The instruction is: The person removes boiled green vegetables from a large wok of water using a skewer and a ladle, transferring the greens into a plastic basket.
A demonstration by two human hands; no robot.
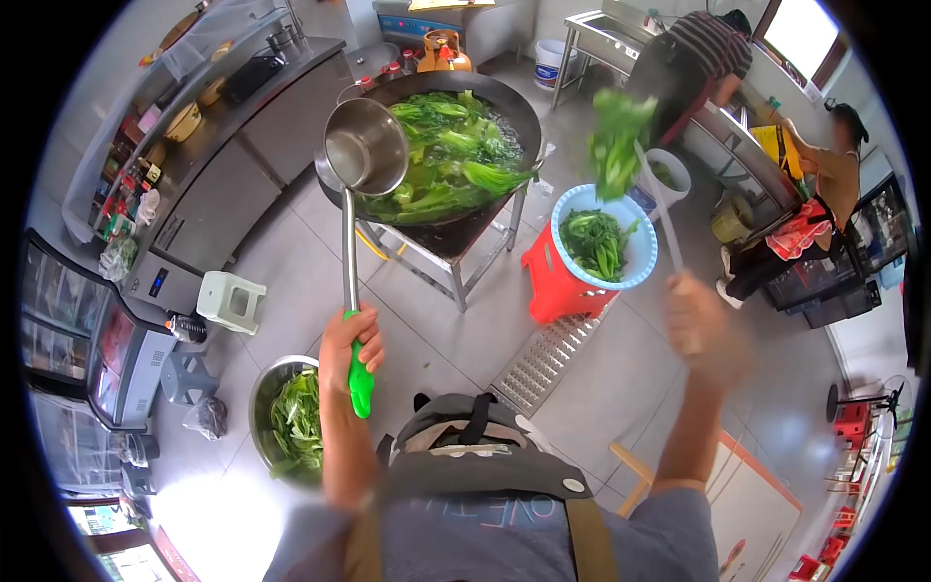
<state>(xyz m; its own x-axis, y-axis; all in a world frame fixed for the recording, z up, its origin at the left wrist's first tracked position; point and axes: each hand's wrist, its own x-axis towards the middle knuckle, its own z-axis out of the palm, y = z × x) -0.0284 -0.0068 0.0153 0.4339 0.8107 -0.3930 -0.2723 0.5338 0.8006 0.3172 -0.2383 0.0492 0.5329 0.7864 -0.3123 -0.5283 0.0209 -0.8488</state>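
The left hand is closed around the bright green grip of a metal ladle, fingers wrapped over it. The ladle's cup is out ahead of that hand, at the left edge of a big wok. The wok sits on a metal stand, ahead and to the right of the left hand, with leafy greens lying in liquid inside it.

The right hand is blurred but looks folded around the end of a long handle. Ahead of this hand, at the far end of the handle, is a bunch of greens, blurred and up in the air; the tool's head can't be made out.

Ahead and to the left of the right hand, below that bunch, a pale blue basket with more greens rests on top of a red bucket. Behind and to the left of the left hand, a metal bowl of greens stands on the floor. Well ahead of the right hand, one person in stripes bends over.
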